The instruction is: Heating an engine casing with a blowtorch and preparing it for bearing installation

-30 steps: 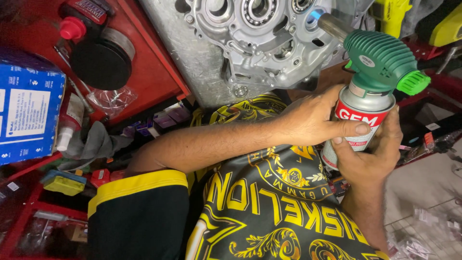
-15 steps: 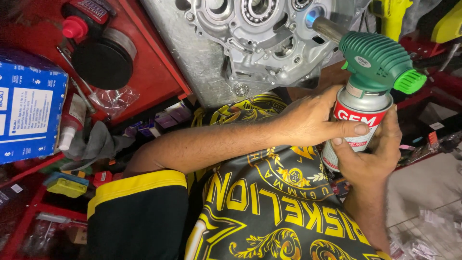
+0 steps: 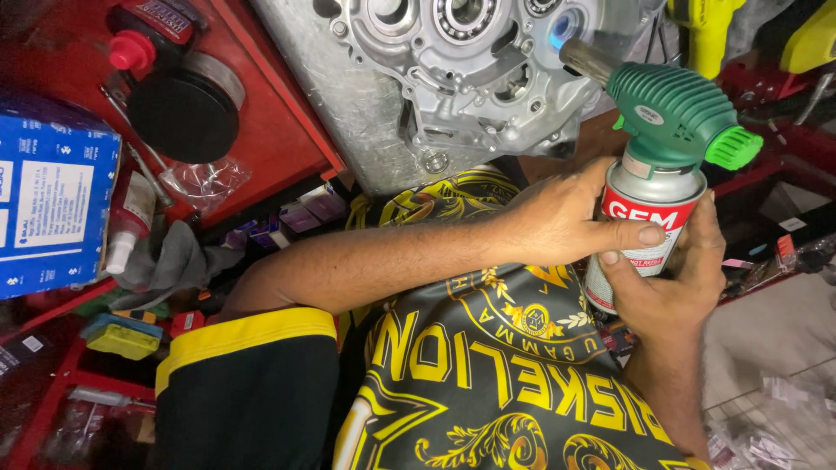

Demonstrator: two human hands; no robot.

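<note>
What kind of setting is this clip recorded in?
Most likely a motorcycle or small-engine repair workshop. A bare metal engine case with exposed bearings sits in front, a red tool tray holds bottles and parts, and both hands grip a gas canister with a green torch head aimed at the case.

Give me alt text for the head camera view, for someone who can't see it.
Both hands, left hand and right hand, grip a silver and red gas canister topped with a green torch head, its metal nozzle aimed with a faint blue flame at a grey metal engine casing. A red tool tray and blue cardboard box sit alongside.
</note>
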